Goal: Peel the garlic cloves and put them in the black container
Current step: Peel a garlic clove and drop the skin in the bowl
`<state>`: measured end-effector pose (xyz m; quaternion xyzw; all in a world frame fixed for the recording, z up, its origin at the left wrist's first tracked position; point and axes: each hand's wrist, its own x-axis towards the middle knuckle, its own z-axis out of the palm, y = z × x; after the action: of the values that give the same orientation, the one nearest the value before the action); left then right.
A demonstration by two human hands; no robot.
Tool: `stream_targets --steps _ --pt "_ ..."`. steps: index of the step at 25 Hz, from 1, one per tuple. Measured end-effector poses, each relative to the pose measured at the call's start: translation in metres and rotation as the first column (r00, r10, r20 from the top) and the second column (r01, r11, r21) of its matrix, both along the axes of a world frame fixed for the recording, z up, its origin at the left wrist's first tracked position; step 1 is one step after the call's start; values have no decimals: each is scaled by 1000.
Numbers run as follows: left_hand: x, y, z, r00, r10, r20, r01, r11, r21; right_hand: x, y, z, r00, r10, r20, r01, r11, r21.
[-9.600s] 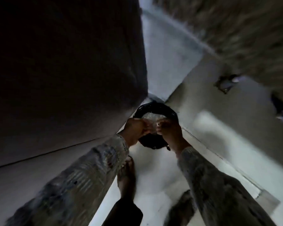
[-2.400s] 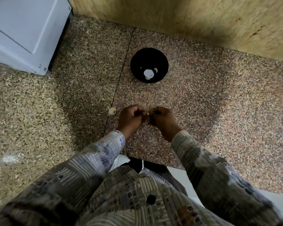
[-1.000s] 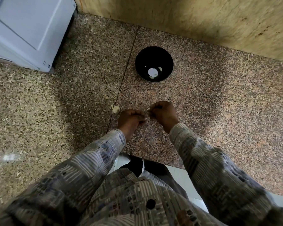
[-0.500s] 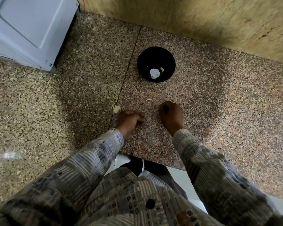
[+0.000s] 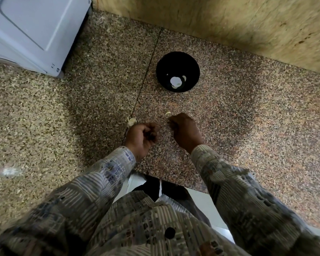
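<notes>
The black container stands on the granite counter ahead of me, with a few peeled white cloves in its bottom. My left hand is curled tight, thumb against the fingers, around a garlic clove that the fingers hide. An unpeeled garlic piece lies just beyond its knuckles, by the counter seam. My right hand is a little apart from the left, fingers curled, with nothing visible in it. Its fingertips are close to a small scrap of peel on the counter.
A white appliance sits at the back left. A tan stone wall runs behind the container. The counter's front edge is near my body, with white floor below.
My hands, joined on the clove a second ago, have parted. A scrap of peel now lies on the counter, and my right hand has moved back close to it.
</notes>
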<state>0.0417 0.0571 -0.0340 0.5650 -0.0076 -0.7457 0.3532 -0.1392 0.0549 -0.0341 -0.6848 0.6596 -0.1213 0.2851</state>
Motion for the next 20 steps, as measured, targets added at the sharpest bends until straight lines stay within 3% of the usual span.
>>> stream_targets --steps 2,6,9,11,16,20 --pt "2 3 0 998 42 -55 -42 999 11 1 -5 -4 998 6 -57 -7 1000 -16" --pt "2 5 -2 999 -22 -35 23 999 28 -3 10 -10 975 198 -100 -201 979 -24" --pt "2 6 -4 999 -21 -35 22 999 39 -9 11 -11 999 47 23 -47 998 -29" --pt "1 9 -2 999 -5 -48 6 1000 22 -7 9 -9 1000 3 1 -3 999 -37" --pt "-3 15 -2 998 28 -52 -28 1000 1 2 41 -19 900 383 -207 -408 909 -91" --pt "-5 19 -2 995 85 -56 -84 996 22 4 51 -20 894 340 -291 -404 892 -202"
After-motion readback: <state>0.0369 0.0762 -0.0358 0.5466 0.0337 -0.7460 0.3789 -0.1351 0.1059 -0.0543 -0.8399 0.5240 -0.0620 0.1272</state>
